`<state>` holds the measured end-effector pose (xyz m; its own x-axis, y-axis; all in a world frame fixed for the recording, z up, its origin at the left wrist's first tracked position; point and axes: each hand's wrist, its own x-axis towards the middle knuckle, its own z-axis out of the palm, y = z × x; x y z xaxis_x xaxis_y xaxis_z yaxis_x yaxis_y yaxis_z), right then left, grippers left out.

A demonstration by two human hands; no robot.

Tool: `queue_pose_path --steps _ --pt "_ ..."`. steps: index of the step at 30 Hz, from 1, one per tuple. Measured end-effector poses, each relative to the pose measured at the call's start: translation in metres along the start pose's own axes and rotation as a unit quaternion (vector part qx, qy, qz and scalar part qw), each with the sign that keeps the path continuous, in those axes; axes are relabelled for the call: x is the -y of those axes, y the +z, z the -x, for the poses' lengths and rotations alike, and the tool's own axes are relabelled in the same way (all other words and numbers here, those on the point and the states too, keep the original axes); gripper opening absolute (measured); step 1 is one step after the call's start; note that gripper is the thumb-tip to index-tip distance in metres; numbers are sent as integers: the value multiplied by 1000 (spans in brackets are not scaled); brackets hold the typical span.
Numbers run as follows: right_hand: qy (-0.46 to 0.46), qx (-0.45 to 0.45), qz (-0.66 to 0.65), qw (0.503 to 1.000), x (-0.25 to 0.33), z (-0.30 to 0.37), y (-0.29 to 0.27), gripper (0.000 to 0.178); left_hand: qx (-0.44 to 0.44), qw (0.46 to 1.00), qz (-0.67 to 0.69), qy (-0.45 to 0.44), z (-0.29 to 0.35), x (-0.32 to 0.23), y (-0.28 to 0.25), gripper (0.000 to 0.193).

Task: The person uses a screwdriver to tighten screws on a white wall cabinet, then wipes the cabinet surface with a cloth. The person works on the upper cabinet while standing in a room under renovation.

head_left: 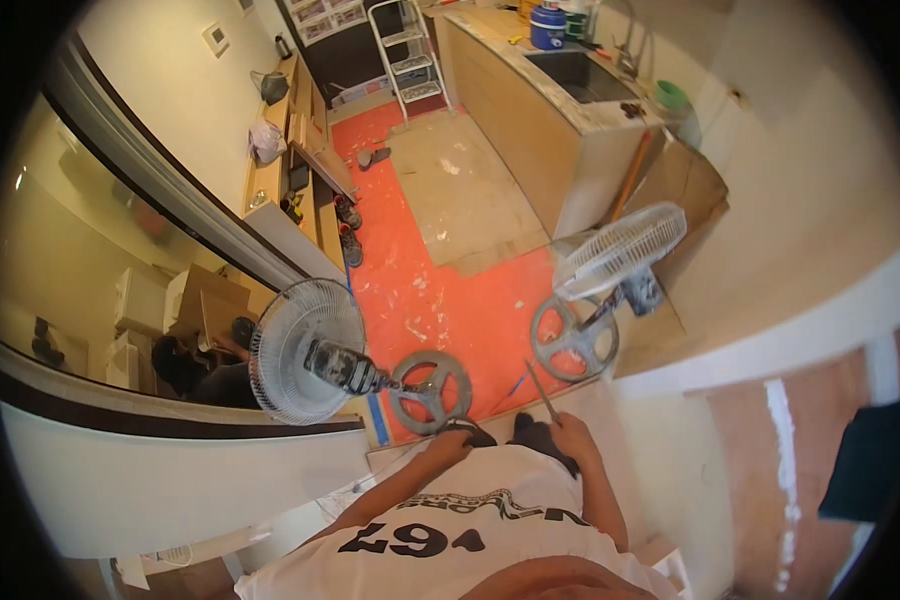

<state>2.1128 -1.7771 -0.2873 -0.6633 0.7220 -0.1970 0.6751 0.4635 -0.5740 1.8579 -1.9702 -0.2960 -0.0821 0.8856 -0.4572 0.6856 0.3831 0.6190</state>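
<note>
Right hand: the right hand [573, 437], low and right of centre in the frame, is closed round a thin, straight, dark metal tool [542, 392] that slants up and to the left from the fist.
Left hand: the left hand [457, 437], just left of it, is lowered toward a dark shoe [473, 432]; whether the fingers are closed cannot be told.
Step in hand: judged from the pose, the thin tool is carried while standing, nothing yet being worked on.
Next move: care is called for so that the tool's point is kept off the fan bases.
Middle ground: a grey pedestal fan with round wire cage [308, 350] lies left of centre; a white pedestal fan [618, 250] lies right of centre, both on the orange floor covering [440, 300].
Far: a pale wooden counter with a sink [530, 120] and a white stepladder [407, 50] are seen at the top of the frame.
</note>
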Motion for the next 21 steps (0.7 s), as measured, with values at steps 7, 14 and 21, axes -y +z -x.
queue_pose_path --steps 7,14,21 --pt "24 99 -429 897 106 -243 -101 38 -150 976 137 -73 -156 8 -104 35" --pt "137 103 -381 908 124 -486 -102 32 -149 960 214 -98 -369 147 -230 39" --pt "157 34 -319 934 151 -662 -135 45 -168 967 104 -163 -519 226 -471 43"
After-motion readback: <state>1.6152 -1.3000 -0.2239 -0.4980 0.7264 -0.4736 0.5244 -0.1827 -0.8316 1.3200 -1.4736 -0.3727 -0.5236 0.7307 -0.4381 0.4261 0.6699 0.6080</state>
